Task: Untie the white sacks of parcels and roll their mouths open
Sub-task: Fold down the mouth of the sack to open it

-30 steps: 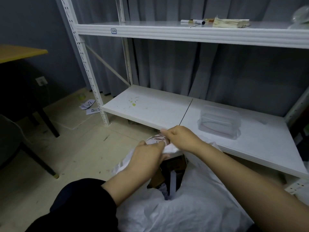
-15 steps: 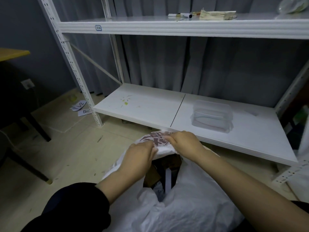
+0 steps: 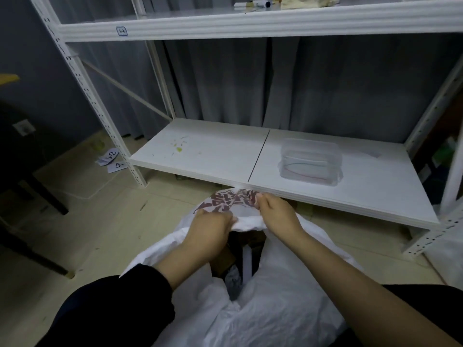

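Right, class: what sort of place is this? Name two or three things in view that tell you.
Probably a storeroom or parcel sorting room: a white metal rack with a labelled beam, a white sack of parcels open on the floor, and numbered paper slips by the rack's foot.

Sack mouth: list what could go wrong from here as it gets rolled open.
1. The rim looks close to the shelf edge, so rolling it outward may knock the right hand against that edge.
2. The left hand and the right hand grip only that far rim. The near side of the sack lies slack, so the mouth may sag over the parcels.
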